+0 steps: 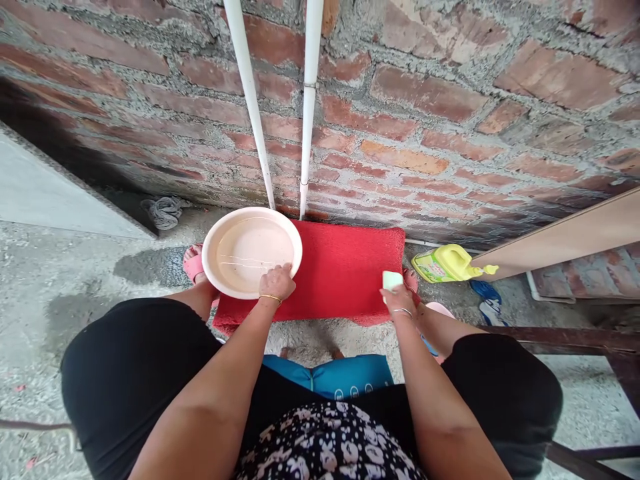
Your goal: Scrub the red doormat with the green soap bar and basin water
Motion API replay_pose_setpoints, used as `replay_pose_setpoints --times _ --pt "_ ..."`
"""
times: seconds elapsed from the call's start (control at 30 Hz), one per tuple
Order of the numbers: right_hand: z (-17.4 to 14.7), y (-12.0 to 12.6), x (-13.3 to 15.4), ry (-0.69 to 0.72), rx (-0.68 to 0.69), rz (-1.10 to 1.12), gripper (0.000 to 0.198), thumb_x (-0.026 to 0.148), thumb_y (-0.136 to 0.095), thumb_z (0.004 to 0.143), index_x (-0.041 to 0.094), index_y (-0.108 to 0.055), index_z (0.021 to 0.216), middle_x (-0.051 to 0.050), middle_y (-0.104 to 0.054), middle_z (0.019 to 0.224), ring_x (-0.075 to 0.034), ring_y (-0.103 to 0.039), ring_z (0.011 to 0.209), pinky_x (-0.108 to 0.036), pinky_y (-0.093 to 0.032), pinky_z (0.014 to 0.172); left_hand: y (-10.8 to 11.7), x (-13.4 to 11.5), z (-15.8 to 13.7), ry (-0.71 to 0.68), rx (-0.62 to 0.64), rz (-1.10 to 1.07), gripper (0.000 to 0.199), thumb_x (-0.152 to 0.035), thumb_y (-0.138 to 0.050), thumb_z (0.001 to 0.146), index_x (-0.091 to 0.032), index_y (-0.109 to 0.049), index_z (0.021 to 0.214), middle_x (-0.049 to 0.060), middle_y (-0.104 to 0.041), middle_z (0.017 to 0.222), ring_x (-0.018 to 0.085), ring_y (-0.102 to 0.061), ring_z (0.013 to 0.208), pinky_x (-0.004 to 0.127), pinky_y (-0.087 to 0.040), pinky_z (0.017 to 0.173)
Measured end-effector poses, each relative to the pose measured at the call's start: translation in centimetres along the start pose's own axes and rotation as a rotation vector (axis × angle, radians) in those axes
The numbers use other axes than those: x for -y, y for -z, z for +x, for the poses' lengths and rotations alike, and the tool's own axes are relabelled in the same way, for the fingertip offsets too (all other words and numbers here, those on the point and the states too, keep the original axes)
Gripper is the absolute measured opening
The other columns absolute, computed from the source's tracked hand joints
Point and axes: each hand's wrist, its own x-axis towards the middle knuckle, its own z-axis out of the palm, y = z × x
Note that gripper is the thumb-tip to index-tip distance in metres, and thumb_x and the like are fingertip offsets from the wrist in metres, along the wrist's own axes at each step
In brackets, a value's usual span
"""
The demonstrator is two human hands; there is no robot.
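A pale pink basin (240,291) with clear water in it stands on the left part of a red cloth-covered bench (345,267). My left hand (277,283), wearing a thin gold bangle, is closed on the basin's near right rim. Over the bench's right end, my right hand (399,301) grips a pale green block (392,279); whether it is a sponge or soap I cannot make out. Part of the block sticks out beyond the fingers.
To the right, a yellow detergent jug (443,264) is on the floor, with blue slippers (487,303) nearby. A grey rag (165,212) lies at the left by the brick wall (400,113). Two white pipes (309,100) run down behind the bench.
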Motion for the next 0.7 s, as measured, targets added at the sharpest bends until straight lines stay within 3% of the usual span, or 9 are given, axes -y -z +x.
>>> replay_pose_setpoints --times 0.07,0.17,0.23,0.37,0.47,0.57,0.63,0.7 --pt "0.7 0.8 -2.2 -0.101 0.008 0.079 0.046 0.054 -0.056 0.075 0.016 -0.062 0.101 -0.012 -0.058 0.096 -0.021 -0.058 0.085 -0.031 -0.04 0.068 0.1 0.0 -0.1 -0.004 -0.003 -0.004 0.042 -0.024 -0.04 0.08 -0.026 -0.051 0.121 0.012 -0.059 0.107 0.026 -0.057 0.1 0.04 -0.044 0.082" --pt "-0.9 0.1 -1.1 -0.02 -0.017 0.098 0.045 0.054 -0.057 0.075 0.018 -0.06 0.103 -0.01 -0.057 0.1 -0.018 -0.058 0.083 -0.028 -0.04 0.068 0.2 0.0 -0.2 -0.009 -0.01 -0.002 0.042 -0.022 -0.04 0.079 -0.026 -0.052 0.12 0.012 -0.059 0.106 0.027 -0.058 0.099 0.04 -0.045 0.08" --pt "-3.4 -1.4 2.0 0.188 -0.002 0.046 0.044 0.054 -0.06 0.073 0.023 -0.06 0.104 -0.006 -0.055 0.104 -0.017 -0.057 0.082 -0.027 -0.04 0.069 0.2 0.0 -0.2 -0.007 -0.016 0.006 0.041 -0.022 -0.039 0.08 -0.026 -0.053 0.118 0.011 -0.06 0.105 0.027 -0.058 0.098 0.04 -0.045 0.079" --pt "-9.2 -4.8 9.3 0.801 0.087 -0.203 0.036 0.05 -0.061 0.073 0.028 -0.06 0.101 -0.003 -0.054 0.103 -0.018 -0.054 0.089 -0.031 -0.035 0.083 0.2 0.0 -0.3 -0.009 -0.026 0.017 0.04 -0.022 -0.04 0.079 -0.025 -0.053 0.118 0.011 -0.06 0.104 0.027 -0.059 0.097 0.04 -0.045 0.079" --pt "-11.3 -6.3 12.8 1.016 0.136 -0.314 0.035 0.045 -0.058 0.076 0.027 -0.058 0.106 -0.004 -0.052 0.107 -0.02 -0.051 0.097 -0.035 -0.031 0.088 0.2 -0.1 -0.3 -0.002 -0.022 0.02 0.041 -0.023 -0.042 0.079 -0.025 -0.052 0.119 0.011 -0.059 0.104 0.026 -0.058 0.098 0.039 -0.045 0.08" --pt "-10.0 -6.1 13.1 0.991 0.129 -0.337 0.035 0.043 -0.059 0.076 0.027 -0.058 0.107 -0.005 -0.053 0.108 -0.02 -0.052 0.098 -0.035 -0.031 0.087 0.3 -0.2 -0.3 0.008 -0.016 0.022 0.041 -0.022 -0.041 0.08 -0.025 -0.051 0.12 0.011 -0.059 0.105 0.026 -0.057 0.098 0.038 -0.044 0.08" --pt "-7.6 -5.2 11.4 0.858 0.082 -0.312 0.035 0.045 -0.06 0.074 0.026 -0.06 0.104 -0.005 -0.054 0.106 -0.02 -0.053 0.095 -0.034 -0.033 0.085 0.2 -0.2 -0.2 0.008 -0.018 0.022 0.041 -0.021 -0.04 0.08 -0.026 -0.051 0.119 0.011 -0.059 0.106 0.025 -0.057 0.098 0.038 -0.044 0.08" --pt "-4.6 -3.8 8.2 0.639 0.037 -0.249 0.039 0.05 -0.061 0.073 0.026 -0.06 0.104 -0.004 -0.055 0.104 -0.019 -0.056 0.091 -0.032 -0.036 0.081 0.2 -0.2 -0.2 0.009 -0.011 0.02 0.04 -0.022 -0.04 0.08 -0.026 -0.052 0.118 0.011 -0.059 0.106 0.025 -0.057 0.098 0.039 -0.044 0.08"
